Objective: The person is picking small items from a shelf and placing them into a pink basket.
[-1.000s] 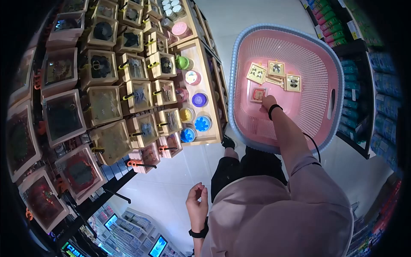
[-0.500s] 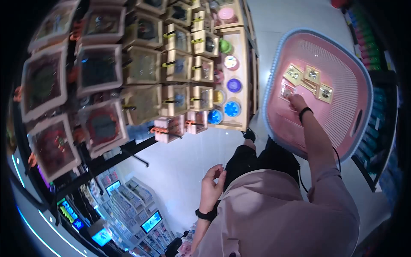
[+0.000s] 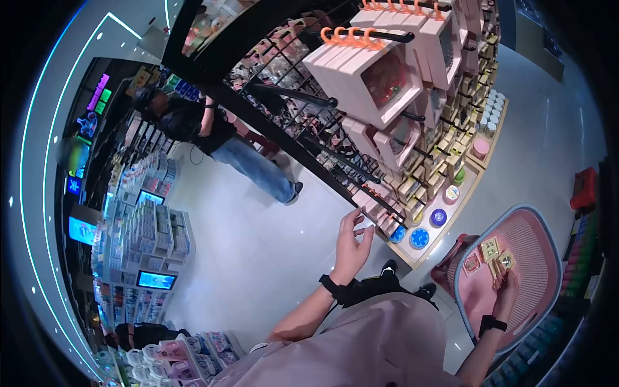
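Observation:
My left hand is raised with its fingers apart, its fingertips just below the lowest pink boxes hanging on the black wire rack. It holds nothing. My right hand reaches down into the pink basket with the blue rim, and its fingers rest beside several small square packs on the basket floor. Whether it grips a pack is too small to tell. A black band sits on each wrist.
A wooden shelf under the rack carries round coloured items. Another person in a dark top and jeans stands in the aisle behind the rack. Product shelves line the left side. A red object sits at the far right.
The view has swung up and left, so the rack is now seen from its side. My left hand rose from chest height to the lowest hanging boxes. My right hand stays in the basket.

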Motion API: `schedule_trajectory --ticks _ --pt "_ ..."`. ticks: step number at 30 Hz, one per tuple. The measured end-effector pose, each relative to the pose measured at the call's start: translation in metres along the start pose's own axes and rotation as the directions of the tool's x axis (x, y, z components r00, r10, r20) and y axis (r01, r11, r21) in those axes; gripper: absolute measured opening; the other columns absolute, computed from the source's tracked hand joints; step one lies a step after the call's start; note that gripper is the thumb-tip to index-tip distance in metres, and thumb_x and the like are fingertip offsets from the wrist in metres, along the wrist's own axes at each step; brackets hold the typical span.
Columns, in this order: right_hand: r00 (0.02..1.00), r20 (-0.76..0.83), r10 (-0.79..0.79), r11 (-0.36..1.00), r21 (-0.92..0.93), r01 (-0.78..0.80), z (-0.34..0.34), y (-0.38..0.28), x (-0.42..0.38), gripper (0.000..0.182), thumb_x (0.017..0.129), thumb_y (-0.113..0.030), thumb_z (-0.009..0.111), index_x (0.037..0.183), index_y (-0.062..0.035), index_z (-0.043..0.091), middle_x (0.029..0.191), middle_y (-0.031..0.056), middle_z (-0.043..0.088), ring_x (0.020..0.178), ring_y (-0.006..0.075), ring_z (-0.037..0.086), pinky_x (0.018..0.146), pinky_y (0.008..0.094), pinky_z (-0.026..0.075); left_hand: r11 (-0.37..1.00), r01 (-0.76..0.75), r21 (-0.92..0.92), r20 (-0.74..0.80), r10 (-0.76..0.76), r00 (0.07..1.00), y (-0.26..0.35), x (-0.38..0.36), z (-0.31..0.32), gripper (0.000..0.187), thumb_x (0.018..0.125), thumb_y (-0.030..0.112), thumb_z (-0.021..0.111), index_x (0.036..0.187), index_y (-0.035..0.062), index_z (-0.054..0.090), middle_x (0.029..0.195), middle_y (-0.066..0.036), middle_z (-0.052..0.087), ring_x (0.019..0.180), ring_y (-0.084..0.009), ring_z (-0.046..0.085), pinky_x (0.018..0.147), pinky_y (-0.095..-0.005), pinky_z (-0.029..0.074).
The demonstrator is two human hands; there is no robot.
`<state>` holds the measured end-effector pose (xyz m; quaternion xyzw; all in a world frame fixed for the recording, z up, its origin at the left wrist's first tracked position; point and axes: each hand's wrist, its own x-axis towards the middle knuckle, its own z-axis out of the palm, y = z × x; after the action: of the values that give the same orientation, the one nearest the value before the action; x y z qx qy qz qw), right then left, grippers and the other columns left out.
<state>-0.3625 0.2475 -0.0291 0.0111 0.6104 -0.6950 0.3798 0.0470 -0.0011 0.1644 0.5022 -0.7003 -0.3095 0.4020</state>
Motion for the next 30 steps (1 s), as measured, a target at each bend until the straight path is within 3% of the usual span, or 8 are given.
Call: schedule_trajectory --ticks 3,5,9,12,15,18,24,30 --pt "1.000 -0.003 0.030 0.999 0.043 -0.030 0.022 0.002 -0.042 0.027 0.103 -0.029 0.058 0.120 -0.0083 0.062 0.107 0.0041 0.069 0.091 0.0121 0.066 0.076 0.0235 0.051 1.000 -0.007 -0.013 -0.006 0.007 1.000 -0.011 0.010 0.004 0.045 0.092 0.004 0.067 0.133 -0.0012 0.050 0.128 -0.016 0.054 0.112 -0.0245 0.062 0.084 -0.0321 0.057" --pt "0.999 -0.032 0.010 0.996 -0.083 -0.013 0.053 -0.006 -0.077 0.028 0.102 -0.031 0.060 0.118 -0.0079 0.064 0.104 0.0037 0.070 0.090 0.0128 0.067 0.079 0.0257 0.052 1.000 0.019 -0.016 0.017 -0.019 1.000 -0.018 0.009 0.012 0.043 0.091 0.004 0.068 0.131 -0.0014 0.052 0.125 -0.015 0.055 0.111 -0.0241 0.063 0.083 -0.0316 0.057" --pt "0.999 0.035 -0.023 0.994 -0.107 0.026 0.083 -0.028 -0.114 0.030 0.103 -0.031 0.059 0.115 -0.0043 0.065 0.104 0.0043 0.070 0.091 0.0132 0.067 0.079 0.0258 0.052 0.995 -0.033 0.097 0.013 0.032 0.999 -0.019 0.013 0.013 0.042 0.089 0.011 0.073 0.126 -0.0015 0.057 0.106 -0.013 0.060 0.092 -0.0230 0.064 0.072 -0.0333 0.054" --pt "0.995 0.030 -0.097 0.979 -0.176 0.101 0.090 -0.037 -0.125 0.026 0.103 -0.031 0.058 0.114 -0.0083 0.065 0.105 0.0027 0.070 0.093 0.0112 0.067 0.080 0.0256 0.051 0.996 -0.040 0.081 0.026 0.038 0.999 -0.026 0.018 0.015 0.039 0.087 0.011 0.074 0.121 -0.0012 0.059 0.102 -0.012 0.060 0.088 -0.0216 0.062 0.071 -0.0324 0.053" --pt "0.992 0.023 -0.123 0.976 -0.180 0.126 0.096 -0.044 -0.136 0.026 0.104 -0.030 0.058 0.115 -0.0080 0.065 0.105 0.0022 0.070 0.093 0.0108 0.066 0.081 0.0252 0.051 0.994 -0.057 0.099 0.033 0.054 0.998 -0.038 0.022 0.017 0.037 0.086 0.010 0.076 0.117 -0.0014 0.059 0.101 -0.011 0.059 0.087 -0.0217 0.062 0.072 -0.0317 0.053" --pt "0.990 0.040 -0.132 0.974 -0.179 0.137 0.101 -0.039 -0.144 0.028 0.104 -0.030 0.058 0.116 -0.0052 0.065 0.104 0.0031 0.070 0.092 0.0115 0.066 0.080 0.0253 0.052 0.999 0.020 0.046 0.050 -0.022 0.999 -0.035 0.021 0.017 0.035 0.085 0.010 0.076 0.115 -0.0018 0.059 0.101 -0.012 0.059 0.088 -0.0227 0.062 0.074 -0.0327 0.053" --pt "0.996 0.042 -0.082 0.969 -0.229 0.089 0.127 -0.032 -0.167 0.031 0.103 -0.030 0.058 0.117 -0.0033 0.064 0.104 0.0039 0.070 0.092 0.0127 0.067 0.080 0.0260 0.051 0.997 -0.070 0.033 -0.053 0.072 0.996 -0.030 0.016 0.017 0.037 0.085 0.012 0.077 0.113 -0.0025 0.058 0.102 -0.013 0.061 0.094 -0.0249 0.062 0.079 -0.0329 0.053" --pt "0.990 0.114 -0.085 0.964 -0.244 0.111 0.138 -0.018 -0.173 0.028 0.103 -0.026 0.060 0.116 -0.0021 0.065 0.102 0.0035 0.071 0.090 0.0105 0.065 0.078 0.0243 0.049 0.966 0.085 -0.245 -0.059 -0.103 0.993 -0.051 0.016 0.026 0.037 0.088 0.013 0.076 0.114 -0.0026 0.055 0.102 -0.012 0.063 0.095 -0.0195 0.063 0.087 -0.0316 0.051"
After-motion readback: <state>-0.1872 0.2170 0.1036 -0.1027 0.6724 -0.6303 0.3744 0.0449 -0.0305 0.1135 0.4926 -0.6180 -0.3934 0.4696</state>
